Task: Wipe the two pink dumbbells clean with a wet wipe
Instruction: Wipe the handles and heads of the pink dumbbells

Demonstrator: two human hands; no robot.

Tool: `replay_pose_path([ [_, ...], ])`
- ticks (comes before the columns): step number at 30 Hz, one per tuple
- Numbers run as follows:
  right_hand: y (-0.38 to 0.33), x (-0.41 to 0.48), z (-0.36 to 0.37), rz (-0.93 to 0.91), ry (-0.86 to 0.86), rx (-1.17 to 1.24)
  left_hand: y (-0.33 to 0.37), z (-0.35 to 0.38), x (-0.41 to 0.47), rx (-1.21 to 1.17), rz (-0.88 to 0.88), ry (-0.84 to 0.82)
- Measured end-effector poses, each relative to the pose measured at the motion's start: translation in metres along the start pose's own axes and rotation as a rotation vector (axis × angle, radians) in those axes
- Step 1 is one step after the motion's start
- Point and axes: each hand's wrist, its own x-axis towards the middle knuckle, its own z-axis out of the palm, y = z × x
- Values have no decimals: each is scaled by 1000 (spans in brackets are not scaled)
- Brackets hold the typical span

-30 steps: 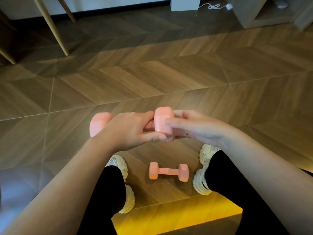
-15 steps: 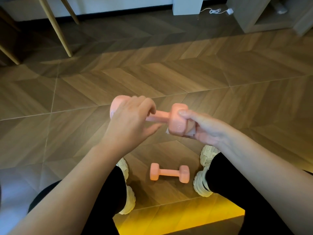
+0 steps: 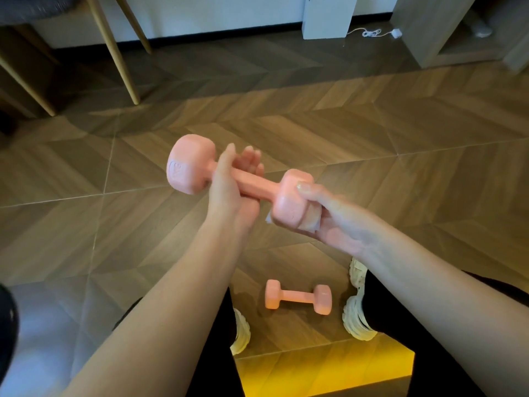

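I hold one pink dumbbell [image 3: 252, 183] in the air above the floor, its far head up-left and its near head down-right. My left hand [image 3: 229, 193] wraps the bar close to the far head. My right hand [image 3: 329, 219] cups the near head from below, with a white wet wipe [image 3: 310, 222] pressed between palm and dumbbell; only the wipe's edges show. A second pink dumbbell [image 3: 297, 296] lies flat on the floor between my feet, untouched.
Wooden herringbone floor [image 3: 400, 167] all around. My two white shoes [image 3: 357, 310] flank the lying dumbbell. Slanted wooden chair legs [image 3: 114, 50] stand at the far left, a white block [image 3: 327, 15] and a cable at the back, a cabinet [image 3: 446, 32] at the far right.
The held dumbbell has risen and turned, its far head swinging up-left. My left hand slid along the bar towards that head; my right hand moved under the near head with the wipe.
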Motion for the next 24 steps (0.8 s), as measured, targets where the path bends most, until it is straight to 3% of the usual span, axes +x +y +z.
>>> replay_pose_path([
  [3, -2, -4, 12, -122, 21, -213, 10, 8, 2, -129, -2, 4],
  [9, -5, -17, 21, -903, 162, -843, 21, 21, 2, -60, 29, 12],
  [12, -5, -19, 18, -1048, 67, -1022, 22, 25, 0, -36, 44, 11],
  [14, -13, -20, 19, -928, 26, -805, 22, 24, 0, -41, 45, 4],
  [17, -34, -12, 17, -406, 83, -333, 20, 20, 0, -49, 25, -19],
  [19, -37, -5, 11, -32, -70, -174, 16, 16, 1, -40, 11, -38],
  [20, -34, -4, 10, 67, -160, -136, 14, 13, 1, -28, 9, -48],
  [24, -23, -1, 10, 89, -208, -38, 8, 8, 5, 7, 31, -48],
])
